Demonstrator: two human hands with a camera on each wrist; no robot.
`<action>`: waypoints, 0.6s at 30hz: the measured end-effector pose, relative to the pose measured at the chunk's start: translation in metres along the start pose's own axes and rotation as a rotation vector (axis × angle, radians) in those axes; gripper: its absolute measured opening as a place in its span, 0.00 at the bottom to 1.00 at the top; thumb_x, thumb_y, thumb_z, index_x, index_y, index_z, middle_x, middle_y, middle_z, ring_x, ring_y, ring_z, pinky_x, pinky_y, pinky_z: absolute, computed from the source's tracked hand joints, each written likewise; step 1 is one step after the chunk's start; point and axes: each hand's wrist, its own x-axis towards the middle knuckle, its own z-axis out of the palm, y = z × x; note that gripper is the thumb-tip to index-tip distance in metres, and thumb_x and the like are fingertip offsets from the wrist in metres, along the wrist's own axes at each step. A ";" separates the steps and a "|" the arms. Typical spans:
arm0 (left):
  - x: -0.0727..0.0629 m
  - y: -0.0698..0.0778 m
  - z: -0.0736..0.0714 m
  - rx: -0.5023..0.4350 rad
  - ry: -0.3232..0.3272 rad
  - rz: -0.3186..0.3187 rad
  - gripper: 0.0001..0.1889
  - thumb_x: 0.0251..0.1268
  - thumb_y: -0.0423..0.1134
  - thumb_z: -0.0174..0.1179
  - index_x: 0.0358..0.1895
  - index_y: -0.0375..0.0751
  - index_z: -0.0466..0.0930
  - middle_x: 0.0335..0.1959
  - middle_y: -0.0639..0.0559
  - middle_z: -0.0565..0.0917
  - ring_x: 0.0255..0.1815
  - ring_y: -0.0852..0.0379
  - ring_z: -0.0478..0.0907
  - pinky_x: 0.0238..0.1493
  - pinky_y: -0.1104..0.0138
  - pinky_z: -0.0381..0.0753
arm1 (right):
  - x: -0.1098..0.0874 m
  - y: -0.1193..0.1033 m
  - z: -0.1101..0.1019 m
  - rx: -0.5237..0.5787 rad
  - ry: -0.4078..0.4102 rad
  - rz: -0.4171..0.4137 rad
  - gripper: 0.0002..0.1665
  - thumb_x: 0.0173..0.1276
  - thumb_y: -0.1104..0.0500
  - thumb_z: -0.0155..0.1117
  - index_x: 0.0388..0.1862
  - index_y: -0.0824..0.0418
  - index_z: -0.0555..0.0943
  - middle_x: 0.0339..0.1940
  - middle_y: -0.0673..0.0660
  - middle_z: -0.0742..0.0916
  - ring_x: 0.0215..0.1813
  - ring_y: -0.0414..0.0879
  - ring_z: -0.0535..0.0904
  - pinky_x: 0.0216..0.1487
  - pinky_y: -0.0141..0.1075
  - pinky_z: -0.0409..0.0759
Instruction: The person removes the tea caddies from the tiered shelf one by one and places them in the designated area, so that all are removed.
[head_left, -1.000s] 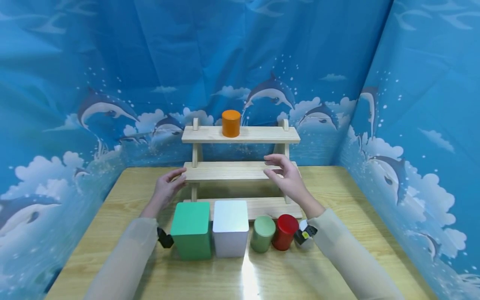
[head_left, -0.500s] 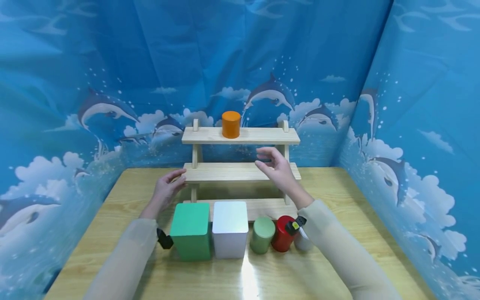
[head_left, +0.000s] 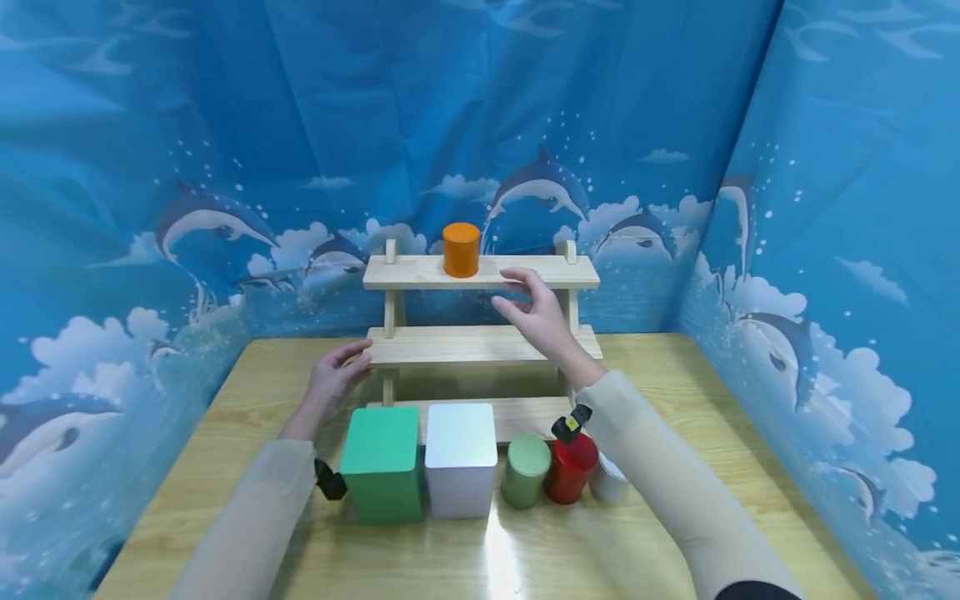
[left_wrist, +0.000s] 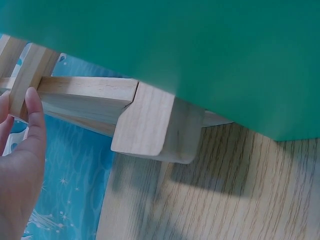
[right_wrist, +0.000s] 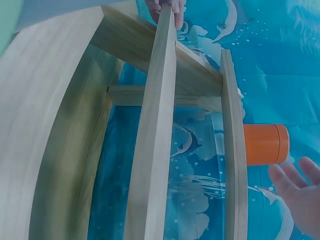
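A three-tier wooden display shelf [head_left: 457,346] stands at the back of the table. In the left wrist view my left hand [left_wrist: 22,170] pinches the end of the shelf's middle board [left_wrist: 31,80] between thumb and fingers. An orange cylinder [head_left: 461,252], which looks like a small can, stands on the top board left of its middle. My right hand [head_left: 543,321] hovers before the top board, to the right of the cylinder. Its fingers are spread and hold nothing; the right wrist view shows a gap between the fingertips and the orange can [right_wrist: 265,145].
In front of the shelf stand a green box [head_left: 382,467], a white box [head_left: 461,462], a light green cylinder [head_left: 525,472], a red cylinder [head_left: 572,471] and a white cylinder [head_left: 609,482]. Blue dolphin-print curtains [head_left: 337,100] enclose the table [head_left: 247,408].
My right hand has risen and moved left, from the middle board up toward the orange cylinder. The left hand has stayed at the end of the middle board.
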 end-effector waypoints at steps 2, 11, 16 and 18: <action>-0.002 0.002 0.001 -0.007 -0.004 -0.001 0.25 0.63 0.31 0.58 0.63 0.28 0.66 0.57 0.49 0.70 0.39 0.59 0.80 0.45 0.68 0.80 | 0.004 0.000 0.002 -0.011 0.008 0.015 0.26 0.68 0.63 0.57 0.63 0.68 0.66 0.62 0.63 0.72 0.63 0.58 0.67 0.60 0.45 0.72; 0.000 0.000 -0.001 0.004 0.007 -0.006 0.26 0.62 0.33 0.59 0.63 0.30 0.67 0.56 0.50 0.71 0.41 0.56 0.80 0.46 0.69 0.80 | 0.034 0.032 0.011 -0.046 0.057 0.025 0.27 0.67 0.55 0.60 0.63 0.62 0.68 0.63 0.54 0.73 0.65 0.52 0.66 0.60 0.45 0.72; 0.000 0.002 0.001 0.013 0.020 -0.020 0.26 0.63 0.33 0.59 0.63 0.30 0.66 0.58 0.49 0.69 0.40 0.60 0.80 0.46 0.69 0.80 | 0.047 0.031 0.016 -0.031 0.081 0.048 0.27 0.67 0.53 0.61 0.63 0.59 0.69 0.63 0.53 0.72 0.66 0.51 0.65 0.59 0.41 0.73; 0.000 0.002 0.001 0.013 0.026 -0.026 0.25 0.63 0.32 0.59 0.63 0.30 0.66 0.58 0.49 0.69 0.39 0.60 0.80 0.47 0.69 0.80 | 0.052 0.030 0.018 -0.011 0.086 0.062 0.28 0.66 0.52 0.61 0.63 0.58 0.68 0.65 0.54 0.70 0.66 0.49 0.65 0.60 0.40 0.73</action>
